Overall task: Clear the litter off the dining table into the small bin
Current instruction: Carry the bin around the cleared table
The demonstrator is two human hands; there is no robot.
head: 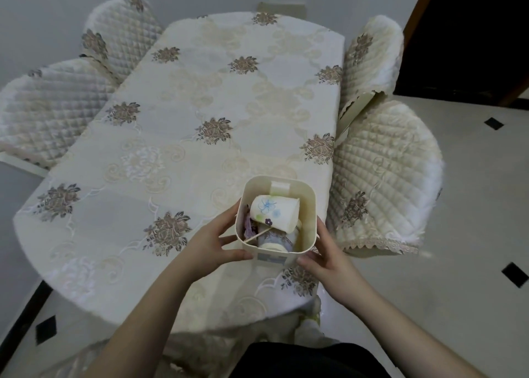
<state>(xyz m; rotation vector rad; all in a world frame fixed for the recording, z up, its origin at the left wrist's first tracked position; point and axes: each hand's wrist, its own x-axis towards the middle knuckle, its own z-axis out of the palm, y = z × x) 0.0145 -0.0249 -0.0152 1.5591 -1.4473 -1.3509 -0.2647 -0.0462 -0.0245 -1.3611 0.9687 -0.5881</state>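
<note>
A small cream bin with rounded corners stands near the front right of the dining table. Inside it lie a white paper cup with a blue flower print, a second cup under it, a thin wooden stick and some purple scrap. My left hand grips the bin's left wall, thumb along its front. My right hand holds its right front corner.
A cream tablecloth with brown flower motifs covers the table. Quilted covered chairs stand at the left, the far left, the right and the far right. Tiled floor lies to the right.
</note>
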